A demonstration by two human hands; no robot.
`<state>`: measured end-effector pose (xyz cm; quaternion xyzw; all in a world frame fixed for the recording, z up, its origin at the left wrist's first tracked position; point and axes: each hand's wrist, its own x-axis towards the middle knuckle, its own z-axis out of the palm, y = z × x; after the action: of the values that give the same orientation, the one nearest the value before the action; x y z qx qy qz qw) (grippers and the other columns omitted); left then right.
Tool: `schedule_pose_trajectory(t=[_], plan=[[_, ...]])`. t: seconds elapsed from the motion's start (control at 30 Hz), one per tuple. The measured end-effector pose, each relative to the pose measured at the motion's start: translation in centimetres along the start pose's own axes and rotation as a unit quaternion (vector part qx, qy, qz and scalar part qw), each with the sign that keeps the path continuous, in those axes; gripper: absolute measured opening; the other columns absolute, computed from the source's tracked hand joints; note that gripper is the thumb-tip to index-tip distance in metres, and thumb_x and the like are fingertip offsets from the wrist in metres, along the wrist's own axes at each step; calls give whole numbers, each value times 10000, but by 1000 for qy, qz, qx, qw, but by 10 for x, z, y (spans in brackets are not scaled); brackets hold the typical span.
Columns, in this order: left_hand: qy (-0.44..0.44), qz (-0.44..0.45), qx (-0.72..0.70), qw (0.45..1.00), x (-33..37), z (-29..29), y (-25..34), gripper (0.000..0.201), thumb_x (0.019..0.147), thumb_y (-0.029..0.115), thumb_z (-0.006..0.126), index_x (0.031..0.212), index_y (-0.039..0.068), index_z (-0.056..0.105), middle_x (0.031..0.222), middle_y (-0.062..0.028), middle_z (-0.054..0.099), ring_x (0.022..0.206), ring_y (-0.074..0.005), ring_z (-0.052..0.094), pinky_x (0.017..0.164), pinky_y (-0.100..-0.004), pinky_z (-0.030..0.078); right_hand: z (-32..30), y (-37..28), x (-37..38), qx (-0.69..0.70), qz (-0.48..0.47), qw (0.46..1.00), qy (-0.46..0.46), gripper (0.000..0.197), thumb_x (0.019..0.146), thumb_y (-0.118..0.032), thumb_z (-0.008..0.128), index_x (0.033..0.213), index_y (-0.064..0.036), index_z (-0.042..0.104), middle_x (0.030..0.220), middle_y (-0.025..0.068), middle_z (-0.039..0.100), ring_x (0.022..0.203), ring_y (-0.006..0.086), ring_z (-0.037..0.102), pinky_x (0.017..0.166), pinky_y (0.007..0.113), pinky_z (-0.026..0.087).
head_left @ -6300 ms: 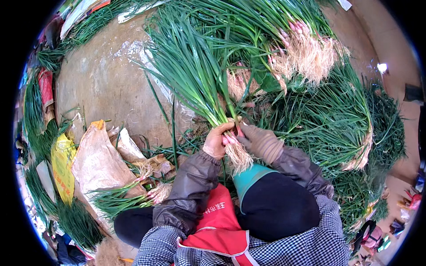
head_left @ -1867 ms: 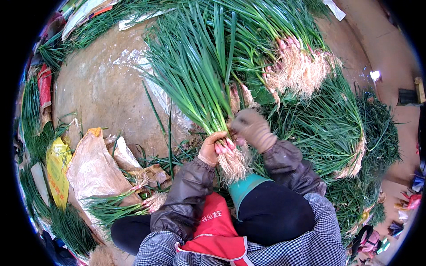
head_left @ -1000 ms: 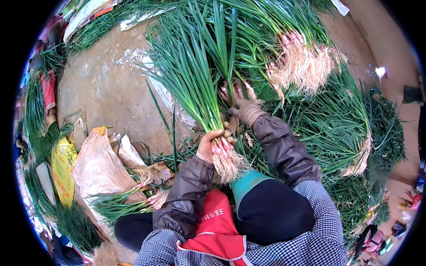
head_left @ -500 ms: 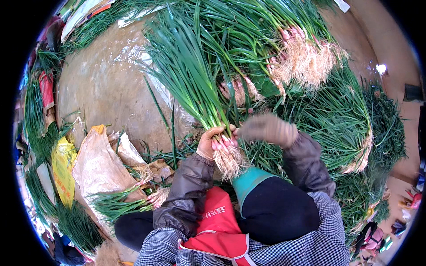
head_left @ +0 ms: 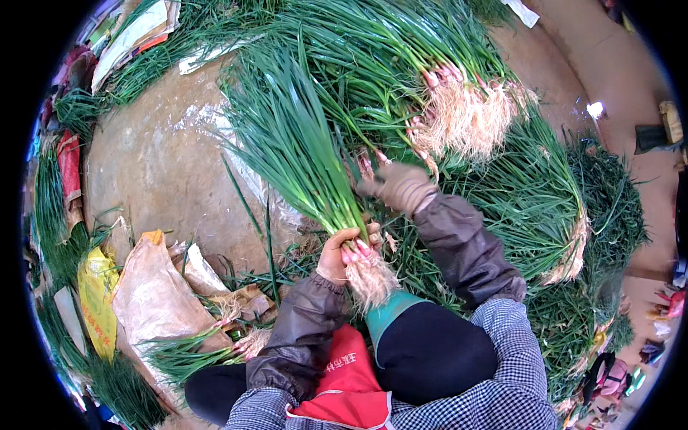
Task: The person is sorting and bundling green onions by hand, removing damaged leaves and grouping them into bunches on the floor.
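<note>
Evidently the work is partway along. The left hand [head_left: 337, 259] wraps closed around a thick bunch of pink-bulbed spring onions [head_left: 315, 165], fingers curled just above the bulbs. Bulbs sit roughly level, so the gathering looks well advanced, by judgement; no tie shows, though the grip covers part of the stalks.

Remaining: a few loose stalks [head_left: 367, 166] lie just beyond the right hand [head_left: 403, 188]. That hand is apart from the bunch, fingers blurred and extended toward them; cannot tell whether it pinches any. A large root-fringed heap [head_left: 466, 118] lies farther up, another leafy pile [head_left: 516, 186] to the right, so plenty appears unsorted or set aside; which, unclear.

Position: the bunch is in front of the person, roots just above the knee, leaves fanning out over the floor [head_left: 150, 165].

Orientation: long axis runs diagonally. Roots point back toward the person and slightly right; leaf tips point away and left, spreading wider toward the far end.
</note>
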<state>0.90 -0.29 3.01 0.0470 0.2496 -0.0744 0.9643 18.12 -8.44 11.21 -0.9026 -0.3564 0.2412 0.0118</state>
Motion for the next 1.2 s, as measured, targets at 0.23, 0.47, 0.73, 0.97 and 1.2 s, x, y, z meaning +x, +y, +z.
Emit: schedule_pose_trajectory(t=[0.23,0.47,0.73,0.97,1.2], plan=[[-100,-39,-30,994,-4,17,4,503,761,121,564,1232,-15,450,949,-115,595,922,-265,562,871,-431,460,-74,106,64,-173,110,880,429,208,843,-218,572,903,-26,625,904,152,605,768,291,596,664,420,483],[-110,7,-48,993,2,-2,10,456,778,169,543,1184,-37,515,1284,-210,489,1172,-325,486,981,-411,406,55,-4,-70,209,-68,947,236,198,891,-284,533,996,-141,622,725,97,607,599,245,602,541,359,491],[-61,22,-42,997,0,-14,5,417,765,175,538,1122,-40,537,1076,-180,591,983,-295,579,910,-416,472,52,-14,-17,234,59,969,51,289,894,-351,493,869,-80,591,793,149,565,747,322,572,645,394,450],[-74,19,18,997,1,-21,2,438,785,196,539,1145,-50,501,944,-136,619,897,-264,601,824,-409,506,72,-9,8,265,83,953,124,370,909,-373,437,879,-35,584,852,252,594,808,391,592,719,444,450],[-101,59,-107,987,-8,-2,4,319,766,110,546,1057,-20,559,1041,-172,583,938,-259,591,848,-413,498,96,35,-68,-8,176,949,-262,482,919,-417,394,961,-7,645,951,204,641,879,342,631,727,418,489]])
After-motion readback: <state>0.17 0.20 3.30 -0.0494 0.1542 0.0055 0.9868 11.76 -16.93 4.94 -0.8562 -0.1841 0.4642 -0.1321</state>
